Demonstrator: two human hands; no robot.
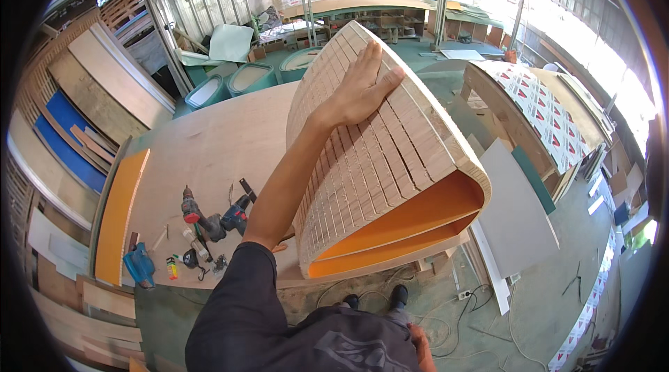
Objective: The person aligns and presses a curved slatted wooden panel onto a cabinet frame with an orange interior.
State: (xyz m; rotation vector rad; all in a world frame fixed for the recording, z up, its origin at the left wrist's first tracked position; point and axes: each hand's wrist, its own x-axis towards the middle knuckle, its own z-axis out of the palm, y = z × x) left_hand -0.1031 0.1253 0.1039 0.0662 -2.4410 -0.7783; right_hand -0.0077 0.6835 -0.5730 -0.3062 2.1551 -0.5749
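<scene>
My left hand (362,90) lies flat on the upper face of a large curved wooden cabinet (369,152), its fingers stretched out and the thumb apart. Long parallel slots are cut across the cabinet's pale wood skin. The open end nearest me shows an orange-yellow inside (397,222) split by a thin panel. The cabinet stands tilted on the wide wooden worktable (209,128). At the lower edge, a bit of my right hand or forearm (421,347) hangs beside my body, with its fingers out of clear sight.
Left of the cabinet lie a cordless drill (198,215), a dark blue power tool (235,215), a tape measure (189,258) and a blue tool (139,265). An orange panel (122,215) borders the table. Cables (460,323) trail over the floor. A patterned-sheet bench (533,107) stands right.
</scene>
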